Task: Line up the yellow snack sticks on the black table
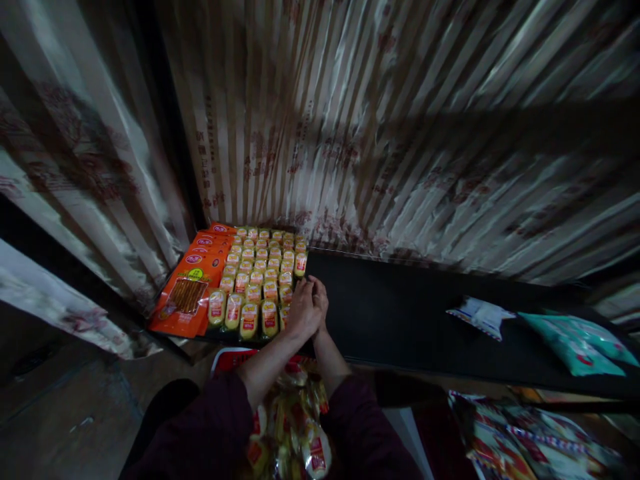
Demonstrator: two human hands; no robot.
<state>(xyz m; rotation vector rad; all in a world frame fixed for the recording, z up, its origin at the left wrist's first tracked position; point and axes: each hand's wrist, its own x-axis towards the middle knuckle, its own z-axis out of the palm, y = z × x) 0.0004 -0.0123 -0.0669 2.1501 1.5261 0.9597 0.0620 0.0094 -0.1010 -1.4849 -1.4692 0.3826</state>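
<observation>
Rows of small wrapped cakes (253, 294), yellow with red-and-white labels, stand side by side on a black shelf (380, 313). My left hand (304, 311) is at the right edge of these rows, its fingers curled and pointing toward the back. Pressed close against it on the right is my right hand (321, 301), also with bent fingers. Whatever lies between or under the two hands is hidden. One cake (300, 264) stands just beyond my fingertips, at the back right of the rows.
Orange snack packets (186, 293) lie overlapping at the shelf's left end. Below my forearms, a red-rimmed container (220, 360) holds more wrapped cakes (316, 451). Rightward on the shelf lie a white-blue packet (481, 316) and teal packets (575, 340). More bags (535, 433) sit lower right. Patterned sheeting (350, 133) hangs behind.
</observation>
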